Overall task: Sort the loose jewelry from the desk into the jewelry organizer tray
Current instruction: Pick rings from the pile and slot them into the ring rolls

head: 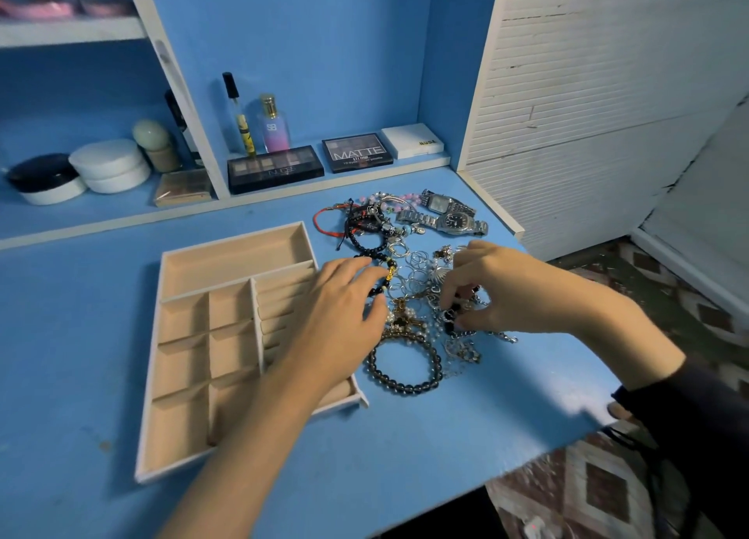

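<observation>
A beige jewelry organizer tray [227,255] with several bare compartments lies on the blue desk, left of centre. To its right is a tangled heap of loose jewelry [413,279]: bead bracelets, silver rings, chains, a dark bead bracelet [405,366] and two silver watches [450,216] at the back. My left hand [340,315] rests over the tray's right edge, fingertips touching a black bead bracelet [373,251]. My right hand [486,291] is down in the heap, thumb and fingers pinching a small black-and-silver piece [452,315].
Eyeshadow palettes [275,167], two perfume bottles [273,123] and a white box [411,141] stand on the back ledge. Cream jars [109,165] sit in the left shelf. The desk's front-right edge [567,437] drops off to patterned floor. A white slatted panel [567,113] borders the right.
</observation>
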`<state>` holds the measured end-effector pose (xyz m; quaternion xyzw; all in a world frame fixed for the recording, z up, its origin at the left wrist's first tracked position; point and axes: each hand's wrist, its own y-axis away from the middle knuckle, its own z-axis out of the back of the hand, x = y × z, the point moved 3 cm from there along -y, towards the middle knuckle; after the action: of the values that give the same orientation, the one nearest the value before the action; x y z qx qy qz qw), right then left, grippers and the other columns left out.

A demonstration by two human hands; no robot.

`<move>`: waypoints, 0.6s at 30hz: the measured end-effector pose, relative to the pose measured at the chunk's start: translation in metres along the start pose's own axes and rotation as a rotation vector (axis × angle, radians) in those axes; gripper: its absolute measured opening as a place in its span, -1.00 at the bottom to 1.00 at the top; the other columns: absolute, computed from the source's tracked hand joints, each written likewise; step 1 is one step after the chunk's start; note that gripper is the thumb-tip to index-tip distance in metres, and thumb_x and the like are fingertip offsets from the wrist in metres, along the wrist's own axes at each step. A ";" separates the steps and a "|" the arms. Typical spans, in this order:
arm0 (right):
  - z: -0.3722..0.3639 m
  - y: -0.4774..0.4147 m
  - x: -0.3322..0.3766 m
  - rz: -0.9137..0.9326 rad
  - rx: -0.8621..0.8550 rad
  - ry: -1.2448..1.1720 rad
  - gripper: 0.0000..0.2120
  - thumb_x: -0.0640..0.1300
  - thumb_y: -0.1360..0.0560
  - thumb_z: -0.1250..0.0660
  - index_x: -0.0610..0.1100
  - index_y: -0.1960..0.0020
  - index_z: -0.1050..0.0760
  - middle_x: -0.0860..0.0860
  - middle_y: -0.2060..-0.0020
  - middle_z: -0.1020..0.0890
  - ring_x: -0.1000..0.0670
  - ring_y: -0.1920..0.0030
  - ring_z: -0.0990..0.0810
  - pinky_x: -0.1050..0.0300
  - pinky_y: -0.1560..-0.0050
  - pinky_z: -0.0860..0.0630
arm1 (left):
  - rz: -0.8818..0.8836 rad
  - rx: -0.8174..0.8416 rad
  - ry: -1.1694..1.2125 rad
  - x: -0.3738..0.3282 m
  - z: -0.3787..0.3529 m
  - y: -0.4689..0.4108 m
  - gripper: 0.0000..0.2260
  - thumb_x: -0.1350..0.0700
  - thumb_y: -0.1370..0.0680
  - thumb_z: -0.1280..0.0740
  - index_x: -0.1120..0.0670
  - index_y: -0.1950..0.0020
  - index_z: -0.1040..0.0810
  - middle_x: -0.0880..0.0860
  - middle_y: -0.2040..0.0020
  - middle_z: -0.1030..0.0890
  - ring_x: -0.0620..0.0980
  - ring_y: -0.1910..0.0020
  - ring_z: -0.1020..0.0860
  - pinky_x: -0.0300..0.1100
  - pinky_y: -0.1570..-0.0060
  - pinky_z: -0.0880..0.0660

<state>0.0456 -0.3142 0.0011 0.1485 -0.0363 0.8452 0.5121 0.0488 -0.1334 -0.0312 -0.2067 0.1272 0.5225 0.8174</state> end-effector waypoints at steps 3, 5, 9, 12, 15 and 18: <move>-0.005 0.000 0.001 0.010 -0.008 -0.047 -0.87 -0.03 -0.36 -0.47 0.09 0.17 -0.52 0.17 0.24 -0.44 0.13 0.07 -0.35 0.22 0.06 -0.36 | 0.006 0.002 -0.007 0.000 0.000 0.000 -0.64 0.03 -0.60 -0.11 -0.04 -0.40 -0.31 -0.11 -0.40 -0.30 -0.17 -0.37 -0.18 -0.26 -0.35 -0.08; -0.005 0.002 -0.001 0.002 -0.034 -0.110 -0.88 -0.07 -0.36 -0.47 0.07 0.22 -0.53 0.15 0.26 -0.48 0.16 0.11 -0.39 0.29 0.10 -0.36 | 0.007 0.003 -0.007 0.000 0.000 0.000 -0.64 0.03 -0.60 -0.11 -0.03 -0.40 -0.31 -0.10 -0.40 -0.31 -0.17 -0.37 -0.19 -0.25 -0.35 -0.09; 0.000 0.007 -0.001 -0.109 -0.341 -0.454 -0.96 -0.13 -0.42 -0.43 -0.04 0.21 -0.60 0.04 0.35 -0.54 0.17 0.36 -0.44 0.39 0.33 -0.34 | -0.003 -0.011 0.005 0.000 0.001 0.000 -0.65 0.04 -0.60 -0.12 -0.01 -0.39 -0.34 -0.09 -0.38 -0.34 -0.16 -0.36 -0.21 -0.23 -0.36 -0.12; -0.009 0.004 0.000 -0.197 -0.603 -0.612 -0.95 -0.13 -0.43 -0.42 -0.08 0.19 -0.59 -0.02 0.38 -0.52 0.14 0.41 -0.39 0.36 0.38 -0.30 | -0.012 -0.014 0.004 0.000 0.000 0.000 -0.65 0.05 -0.59 -0.13 0.00 -0.39 -0.35 -0.08 -0.37 -0.36 -0.16 -0.34 -0.22 -0.22 -0.35 -0.14; -0.019 0.001 0.003 -0.194 -0.725 -0.530 -0.96 -0.16 -0.44 -0.41 -0.08 0.19 -0.58 0.02 0.36 -0.52 0.10 0.28 -0.45 0.36 0.29 -0.31 | -0.011 -0.016 0.009 -0.001 0.001 0.001 -0.65 0.05 -0.59 -0.14 0.00 -0.38 -0.36 -0.07 -0.36 -0.37 -0.15 -0.34 -0.23 -0.20 -0.35 -0.17; -0.022 0.002 0.006 -0.163 -0.721 -0.383 -0.98 -0.15 -0.44 -0.40 -0.07 0.17 -0.60 0.04 0.31 -0.52 0.08 0.19 -0.45 0.34 0.20 -0.32 | -0.012 -0.020 0.010 -0.001 0.001 0.000 -0.66 0.06 -0.59 -0.15 0.01 -0.37 -0.37 -0.07 -0.35 -0.38 -0.14 -0.33 -0.24 -0.20 -0.35 -0.17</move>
<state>0.0370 -0.3054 -0.0181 0.1166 -0.4128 0.6922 0.5804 0.0483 -0.1335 -0.0302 -0.2182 0.1249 0.5178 0.8177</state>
